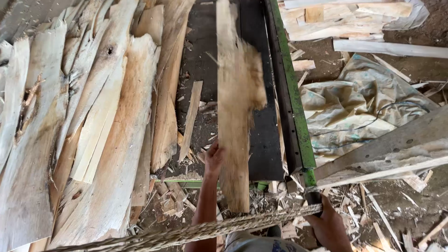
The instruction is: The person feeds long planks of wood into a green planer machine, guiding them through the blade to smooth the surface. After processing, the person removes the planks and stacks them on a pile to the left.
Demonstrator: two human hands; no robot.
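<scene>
My left hand (213, 158) grips the left edge of a long rough wooden plank (233, 116) that lies lengthwise on a dark machine bed (266, 140). The plank is blurred from motion and a ragged piece sticks out of its right side. My right hand (329, 226) is closed around a dark handle (313, 198) at the near end of the green metal rail (296, 102). A thick braided rope (200, 231) runs across the bottom of the view, under both arms.
Many split wooden slabs (93, 116) are stacked at the left. Crumpled pale sacks (354, 112) and loose boards lie on the dirt at the right. A grey beam (396, 149) slants in from the right. Wood chips litter the ground near my feet.
</scene>
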